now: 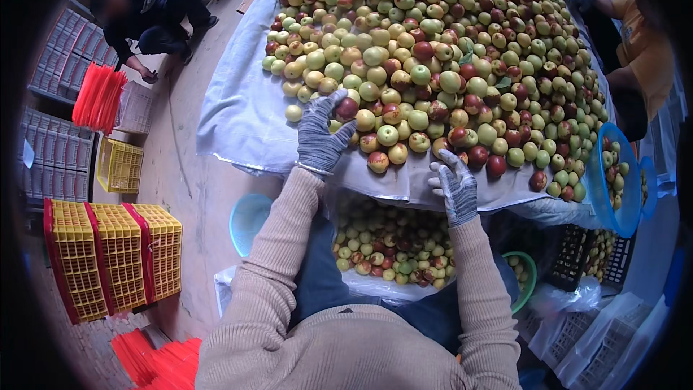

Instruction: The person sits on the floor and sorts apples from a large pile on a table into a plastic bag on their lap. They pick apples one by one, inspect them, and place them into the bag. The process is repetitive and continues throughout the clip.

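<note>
A large heap of jujubes [419, 75], green-yellow with red-brown patches, lies on a cloth-covered table [238, 103]. My left hand [324, 135], in a grey striped knit glove, rests at the heap's near left edge. Its forefinger and thumb flank a dark red jujube [347, 109]; whether they grip it is unclear. At the table's front edge is my right hand [456, 187], gloved too, fingers apart and nothing visible in it. Its fingertips are close to a jujube [441, 147] partly hidden behind them. Below the edge, between my legs, a plastic-lined container [373, 286] holds more jujubes.
A blue basin [602, 195] with jujubes stands at the table's right corner. Another blue basin [246, 227] sits low left; a green one [529, 287] low right. Yellow crates [113, 260] are stacked left. One person [157, 16] crouches far left; another [644, 59] is at right.
</note>
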`<action>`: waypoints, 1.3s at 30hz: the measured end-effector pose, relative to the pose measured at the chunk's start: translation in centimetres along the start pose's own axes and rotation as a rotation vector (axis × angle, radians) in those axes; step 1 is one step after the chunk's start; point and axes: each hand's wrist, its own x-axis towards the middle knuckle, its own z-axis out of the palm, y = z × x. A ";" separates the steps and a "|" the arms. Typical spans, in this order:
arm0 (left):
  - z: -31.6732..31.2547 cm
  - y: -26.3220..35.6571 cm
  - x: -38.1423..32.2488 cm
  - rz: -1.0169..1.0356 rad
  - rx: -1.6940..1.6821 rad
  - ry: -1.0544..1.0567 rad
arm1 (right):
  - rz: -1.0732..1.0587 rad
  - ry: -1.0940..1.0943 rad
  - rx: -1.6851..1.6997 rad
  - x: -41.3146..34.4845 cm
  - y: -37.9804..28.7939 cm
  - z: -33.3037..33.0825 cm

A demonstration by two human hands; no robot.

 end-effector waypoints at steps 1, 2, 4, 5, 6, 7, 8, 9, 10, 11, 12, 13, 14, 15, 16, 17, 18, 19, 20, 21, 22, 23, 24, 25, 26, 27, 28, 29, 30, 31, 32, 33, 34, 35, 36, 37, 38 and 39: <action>0.5 1.7 -0.6 0.103 -0.032 -0.061 | -0.059 -0.078 0.079 -0.3 -0.3 0.2; 1.5 4.1 -1.0 0.214 0.099 -0.127 | -0.117 -0.132 0.143 -1.1 -1.2 0.4; 3.2 6.2 -2.5 0.242 -0.039 -0.229 | -0.186 -0.230 0.316 -1.7 -1.7 1.7; 4.0 6.7 -3.0 0.286 -0.065 -0.275 | -0.199 -0.254 0.416 -1.7 -1.7 1.9; 4.5 6.9 -3.3 0.245 -0.194 -0.304 | -0.253 -0.251 0.268 -1.3 -1.7 1.6; 5.1 6.9 -3.7 0.202 -0.322 -0.333 | -0.306 -0.238 0.122 -1.0 -1.6 1.2; 5.6 6.9 -4.1 0.155 -0.450 -0.361 | -0.315 -0.215 0.154 -1.2 -1.2 0.7; 6.1 6.8 -4.4 0.109 -0.557 -0.394 | -0.329 -0.189 0.185 -1.4 -0.9 0.2; 6.5 6.4 -4.8 0.060 -0.663 -0.425 | -0.355 -0.188 0.243 -1.6 -0.8 0.0; 6.7 6.2 -5.1 0.009 -0.767 -0.455 | -0.381 -0.190 0.300 -1.8 -0.9 0.0; 6.7 6.2 -5.2 0.056 -0.694 -0.444 | -0.402 -0.197 0.359 -2.0 -0.8 -0.1; 6.7 6.5 -5.4 -0.005 -0.701 -0.465 | -0.394 -0.209 0.337 -2.0 -0.6 -0.4; 6.7 6.8 -5.7 -0.065 -0.707 -0.486 | -0.385 -0.222 0.315 -1.9 -0.4 -0.7; 6.6 7.1 -5.8 -0.123 -0.710 -0.507 | -0.380 -0.235 0.295 -1.8 -0.3 -0.8; 6.5 7.3 -5.9 -0.190 -0.732 -0.521 | -0.370 -0.203 0.223 -2.0 -0.4 -0.9; 6.4 7.3 -5.9 -0.204 -0.724 -0.553 | -0.351 -0.196 0.175 -2.1 -0.2 -1.0; 6.1 7.2 -5.8 -0.216 -0.715 -0.587 | -0.334 -0.188 0.128 -2.1 0.0 -1.0; 5.9 7.1 -5.9 -0.227 -0.705 -0.620 | -0.316 -0.180 0.082 -2.2 0.2 -1.1; 6.2 6.9 -6.3 -0.293 -0.855 -0.623 | -0.321 -0.147 0.073 -2.3 0.3 -0.6; 6.0 7.0 -6.3 -0.334 -0.795 -0.673 | -0.318 -0.130 0.002 -2.3 0.6 -0.7; 5.5 7.0 -6.2 -0.375 -0.734 -0.724 | -0.314 -0.113 -0.069 -2.0 1.0 -1.0; 5.3 7.0 -6.3 -0.415 -0.672 -0.774 | -0.309 -0.097 -0.140 -2.0 1.3 -1.2; 5.5 6.6 -6.8 -0.367 -0.692 -0.739 | -0.095 -0.168 0.178 -2.7 0.7 -0.8; 5.5 6.4 -7.0 -0.342 -0.654 -0.744 | -0.020 -0.190 0.309 -2.8 1.0 -0.8; 5.4 6.1 -7.1 -0.317 -0.617 -0.750 | 0.056 -0.211 0.440 -2.9 1.4 -0.9; 5.5 5.9 -7.2 -0.288 -0.581 -0.756 | 0.129 -0.229 0.569 -2.9 1.9 -1.1; 5.6 5.8 -7.5 -0.283 -0.557 -0.777 | 0.145 -0.198 0.655 -2.8 2.8 -1.0; 5.8 6.0 -7.6 -0.291 -0.581 -0.788 | 0.167 -0.218 0.668 -2.8 3.2 -1.4; 5.7 6.2 -7.8 -0.302 -0.599 -0.798 | 0.192 -0.244 0.683 -2.7 3.5 -1.6; 5.7 6.5 -8.0 -0.314 -0.619 -0.806 | 0.218 -0.269 0.698 -2.7 3.6 -1.7; 5.7 6.6 -8.2 -0.290 -0.577 -0.812 | 0.260 -0.238 0.667 -2.7 3.6 -1.8; 5.7 6.8 -8.3 -0.265 -0.534 -0.815 | 0.272 -0.249 0.681 -2.6 3.7 -1.9; 5.7 6.8 -8.5 -0.240 -0.490 -0.817 | 0.285 -0.261 0.695 -2.6 3.8 -2.0; 5.9 6.6 -8.8 -0.213 -0.470 -0.800 | 0.298 -0.275 0.707 -2.6 3.9 -2.0; 6.0 6.1 -9.0 -0.184 -0.441 -0.779 | 0.305 -0.346 0.653 -2.6 3.6 -2.0; 5.9 5.9 -9.0 -0.156 -0.411 -0.755 | 0.314 -0.271 0.598 -3.0 3.2 -1.7; 5.8 6.1 -9.5 -0.100 -0.326 -0.764 | 0.323 -0.199 0.542 -3.8 2.8 -1.2; 5.7 6.4 -9.4 0.026 -0.248 -0.791 | 0.325 -0.131 0.490 -4.3 2.6 -0.6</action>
